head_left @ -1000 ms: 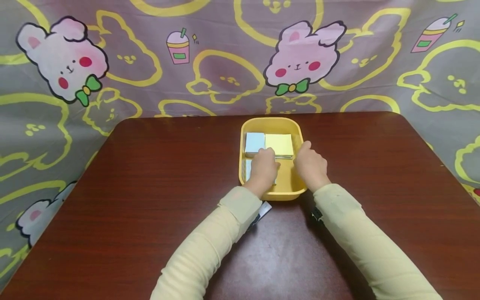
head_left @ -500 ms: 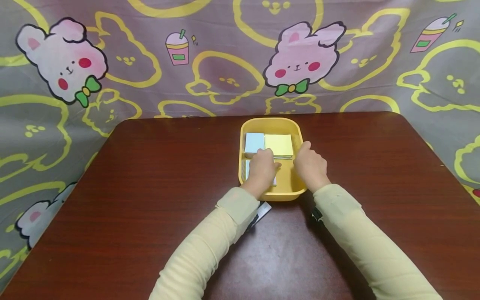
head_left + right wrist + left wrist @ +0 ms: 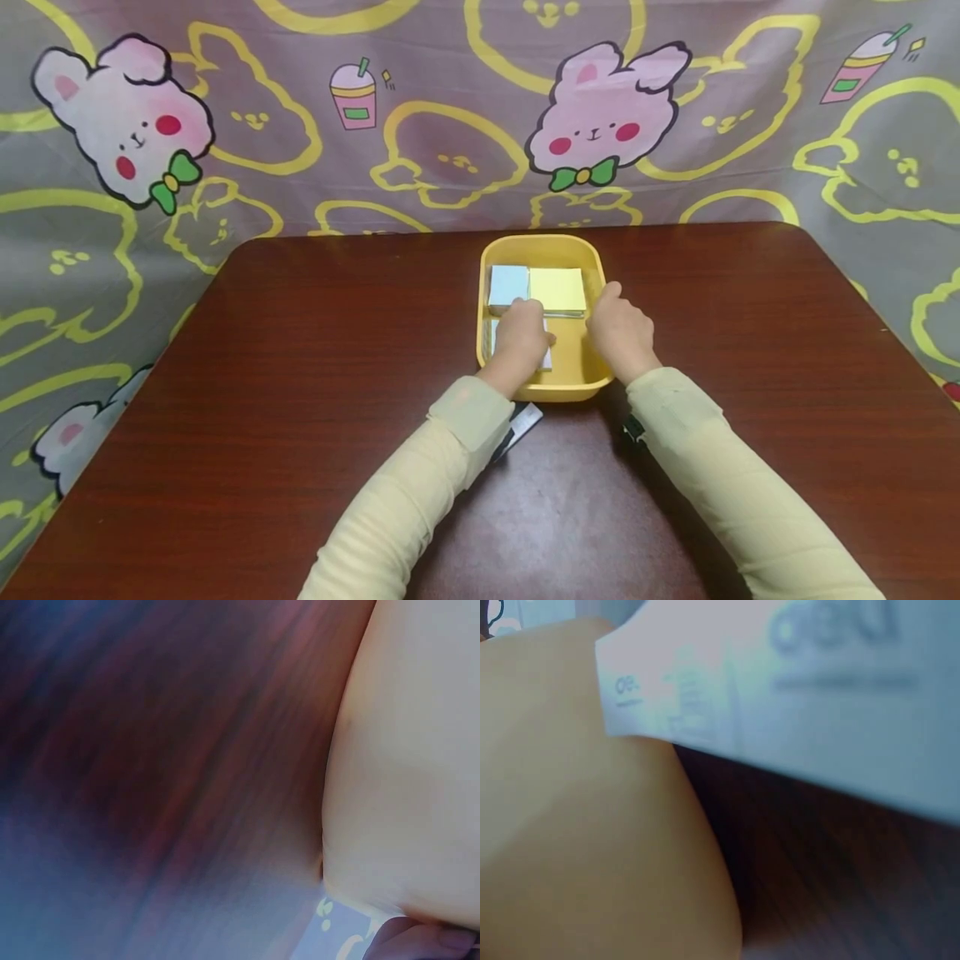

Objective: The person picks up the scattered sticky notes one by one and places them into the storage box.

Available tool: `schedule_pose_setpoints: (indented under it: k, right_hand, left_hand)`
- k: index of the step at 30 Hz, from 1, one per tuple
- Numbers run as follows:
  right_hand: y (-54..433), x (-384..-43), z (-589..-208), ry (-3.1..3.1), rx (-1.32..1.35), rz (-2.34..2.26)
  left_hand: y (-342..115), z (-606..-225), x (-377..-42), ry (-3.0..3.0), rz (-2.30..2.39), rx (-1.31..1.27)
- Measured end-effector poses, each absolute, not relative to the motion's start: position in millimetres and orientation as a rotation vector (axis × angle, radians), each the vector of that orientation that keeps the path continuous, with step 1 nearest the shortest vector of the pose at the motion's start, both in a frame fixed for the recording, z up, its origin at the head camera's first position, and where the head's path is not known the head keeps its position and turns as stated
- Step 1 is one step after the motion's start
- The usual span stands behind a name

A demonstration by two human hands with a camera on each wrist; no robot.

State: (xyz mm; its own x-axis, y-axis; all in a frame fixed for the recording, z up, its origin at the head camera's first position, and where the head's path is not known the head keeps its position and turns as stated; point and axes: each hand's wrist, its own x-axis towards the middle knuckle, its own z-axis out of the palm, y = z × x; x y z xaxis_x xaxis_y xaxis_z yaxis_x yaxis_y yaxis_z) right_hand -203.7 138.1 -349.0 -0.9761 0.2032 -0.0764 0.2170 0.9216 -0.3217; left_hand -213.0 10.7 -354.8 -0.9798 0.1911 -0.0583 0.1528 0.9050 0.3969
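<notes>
A yellow plastic basket (image 3: 592, 388) stands on the table near the far edge. Inside, a blue sticky note pad (image 3: 508, 285) lies at back left beside a yellow sticky note pad (image 3: 558, 287). My left hand (image 3: 519, 340) is curled over another pale sticky note pad (image 3: 546, 360) at front left, with the thumb at its right side; the fingertips are hidden. On the right rim, my right hand (image 3: 622, 335) grips the basket, its fingertips out of sight. In the left wrist view, a pale printed piece (image 3: 802, 712) partly blocks the left hand (image 3: 592, 825).
A dark reddish-brown table (image 3: 322, 350) surrounds the basket. By the left cuff, a pale strip (image 3: 527, 421) with a dark part shows, and I cannot tell what it is. Behind hangs a cartoon-patterned cloth (image 3: 450, 158).
My left hand and forearm have shifted slightly left, and more of the front pad's right edge shows. The right hand, the basket and the other pads stay where they were.
</notes>
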Motion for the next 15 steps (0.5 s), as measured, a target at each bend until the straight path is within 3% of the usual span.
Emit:
schedule_pose_setpoints:
  k: [15]
  right_hand:
    - [137.9,-203.1,-348.3,3.035,0.341,-0.529]
  left_hand:
    - [10.9,-354.8,-212.2,3.036,0.544,0.344]
